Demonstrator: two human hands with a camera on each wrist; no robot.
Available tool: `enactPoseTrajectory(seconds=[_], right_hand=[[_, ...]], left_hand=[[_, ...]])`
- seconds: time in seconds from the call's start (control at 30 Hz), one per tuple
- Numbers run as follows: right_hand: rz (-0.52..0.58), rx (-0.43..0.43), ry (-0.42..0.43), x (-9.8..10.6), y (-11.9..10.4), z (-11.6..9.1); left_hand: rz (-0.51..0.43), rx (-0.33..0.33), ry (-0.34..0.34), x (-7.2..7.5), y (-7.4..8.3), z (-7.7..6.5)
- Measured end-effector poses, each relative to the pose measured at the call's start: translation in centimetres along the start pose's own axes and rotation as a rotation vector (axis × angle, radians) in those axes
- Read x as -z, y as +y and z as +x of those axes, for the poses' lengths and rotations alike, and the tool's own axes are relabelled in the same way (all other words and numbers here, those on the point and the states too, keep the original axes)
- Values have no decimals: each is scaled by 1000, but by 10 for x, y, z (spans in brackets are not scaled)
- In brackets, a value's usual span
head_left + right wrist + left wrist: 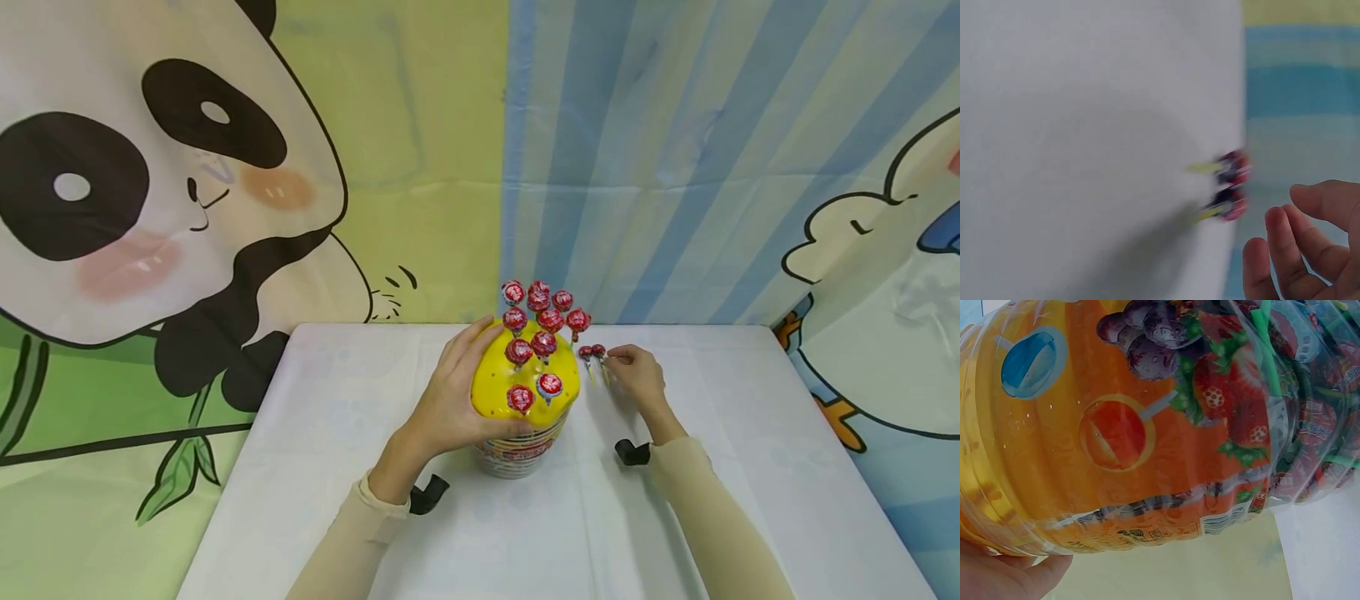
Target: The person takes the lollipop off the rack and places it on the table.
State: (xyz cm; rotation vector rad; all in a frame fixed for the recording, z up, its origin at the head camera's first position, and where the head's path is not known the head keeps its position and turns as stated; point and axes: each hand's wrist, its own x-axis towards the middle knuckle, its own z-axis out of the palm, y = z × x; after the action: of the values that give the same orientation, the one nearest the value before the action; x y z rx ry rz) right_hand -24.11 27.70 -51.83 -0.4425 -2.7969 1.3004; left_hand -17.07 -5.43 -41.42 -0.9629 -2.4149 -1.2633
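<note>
A clear plastic jar (517,457) with a yellow lid (491,387) stands on the table. Several red-wrapped lollipops (550,385) stick upright out of the lid. My left hand (442,412) grips the lid's left side, thumb in front and fingers toward the back. In the left wrist view, the jar's orange fruit-printed label (1110,487) fills most of the frame, with wrapped lollipops (1319,419) inside. Two lollipops (1232,167) lie side by side on the table, right of the jar. Close by them is my right hand (1310,247), fingers parted from the thumb and nothing between them.
The white-covered table (337,375) ends at a cloth backdrop (420,208) with a panda and blue stripes. Black curved pieces (429,495) show beside both wrists.
</note>
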Motion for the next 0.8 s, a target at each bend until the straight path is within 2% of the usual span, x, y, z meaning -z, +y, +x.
enactPoseTrajectory(seconds=[0.17, 0.3, 0.53, 0.63, 0.8], right_hand=[[166, 241, 82, 19, -36, -38], [252, 409, 100, 35, -70, -75], [408, 631, -8, 50, -104, -128], [464, 703, -75, 49, -111, -143], [469, 773, -145, 45, -117, -158]], left_hand=[[6, 0, 1, 1, 1, 1], [7, 1, 6, 1, 0, 1], [3, 4, 7, 0, 0, 0], [-1, 9, 6, 0, 0, 0], [-12, -9, 10, 1, 0, 0]])
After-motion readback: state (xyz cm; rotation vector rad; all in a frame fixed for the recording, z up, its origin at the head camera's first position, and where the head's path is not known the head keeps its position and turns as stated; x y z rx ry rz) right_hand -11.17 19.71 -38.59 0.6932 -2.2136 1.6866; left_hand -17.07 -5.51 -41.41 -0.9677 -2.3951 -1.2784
